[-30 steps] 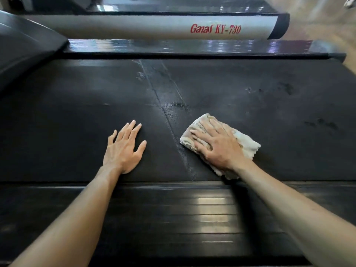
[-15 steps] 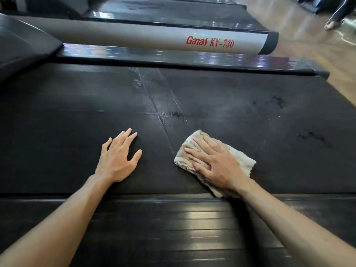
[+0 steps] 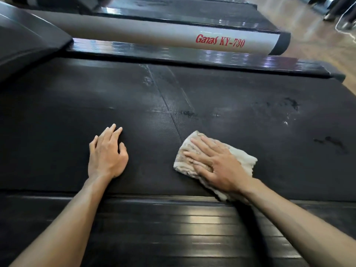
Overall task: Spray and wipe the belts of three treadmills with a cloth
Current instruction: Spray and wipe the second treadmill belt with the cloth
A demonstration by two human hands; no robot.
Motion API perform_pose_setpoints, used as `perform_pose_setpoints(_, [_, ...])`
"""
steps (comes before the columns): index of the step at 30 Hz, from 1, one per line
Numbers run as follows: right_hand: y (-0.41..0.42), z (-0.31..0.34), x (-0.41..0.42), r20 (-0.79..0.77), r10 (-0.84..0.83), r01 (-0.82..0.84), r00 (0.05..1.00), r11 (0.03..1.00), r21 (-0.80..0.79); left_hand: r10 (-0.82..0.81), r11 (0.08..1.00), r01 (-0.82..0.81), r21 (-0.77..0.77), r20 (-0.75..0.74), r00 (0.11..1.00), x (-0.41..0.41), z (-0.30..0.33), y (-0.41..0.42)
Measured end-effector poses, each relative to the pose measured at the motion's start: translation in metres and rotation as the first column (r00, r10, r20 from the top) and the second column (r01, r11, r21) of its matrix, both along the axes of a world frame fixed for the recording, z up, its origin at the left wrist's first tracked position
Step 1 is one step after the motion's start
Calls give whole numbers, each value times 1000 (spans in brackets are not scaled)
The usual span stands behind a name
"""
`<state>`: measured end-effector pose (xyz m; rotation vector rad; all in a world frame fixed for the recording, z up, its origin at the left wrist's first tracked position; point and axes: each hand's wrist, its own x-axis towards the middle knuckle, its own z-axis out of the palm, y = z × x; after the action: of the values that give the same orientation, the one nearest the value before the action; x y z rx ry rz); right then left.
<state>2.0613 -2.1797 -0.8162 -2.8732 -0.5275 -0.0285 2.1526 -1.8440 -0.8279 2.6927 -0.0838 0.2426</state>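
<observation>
A black treadmill belt (image 3: 240, 116) fills the middle of the view, with wet streaks and dark spots toward its right side. A folded beige cloth (image 3: 243, 158) lies on the belt near its front edge. My right hand (image 3: 215, 162) presses flat on the cloth with straight fingers. My left hand (image 3: 107, 153) rests palm down on the bare belt to the left of the cloth, fingers extended. No spray bottle is in view.
A glossy black side rail (image 3: 173, 224) runs along the near edge of the belt. Beyond the far rail (image 3: 192, 54) lies a grey bar (image 3: 154, 33) marked "Ganas KY-730", then another treadmill belt (image 3: 183, 10). Wooden floor (image 3: 317, 45) shows at the right.
My right hand and the cloth have slid slightly left and toward the near edge of the belt. The view has tilted up, showing more of the far treadmill and the floor.
</observation>
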Motion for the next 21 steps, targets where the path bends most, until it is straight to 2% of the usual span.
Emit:
perform_pose_setpoints(3, [5, 4, 33, -69, -192, 189, 979, 981, -46, 1, 1000, -1, 24, -3, 1000, -1, -1, 1])
perform_pose_setpoints(5, [33, 8, 55, -92, -215, 209, 972, 976, -67, -8, 1000, 8, 26, -8, 1000, 0, -1, 0])
perform_pose_setpoints(9, [95, 7, 50, -56, 36, -40, 998, 997, -67, -9, 1000, 9, 7, -25, 1000, 1, 2, 0])
perform_pose_setpoints(12, [82, 0, 24, 18, 186, -186, 982, 982, -15, -30, 999, 29, -25, -37, 999, 4, 4, 5])
perform_pose_setpoints(14, [56, 1, 26, -14, 181, -181, 983, 983, -16, -105, 995, 104, -11, -55, 993, 6, 7, 16])
perform_pose_setpoints(18, [83, 11, 57, -88, -32, 27, 996, 998, -48, -278, 958, 281, 57, -68, 958, 6, 5, 38])
perform_pose_setpoints(21, [134, 8, 53, -31, 140, -141, 990, 989, -38, -287, 956, 288, 54, -38, 957, 7, 1, 37])
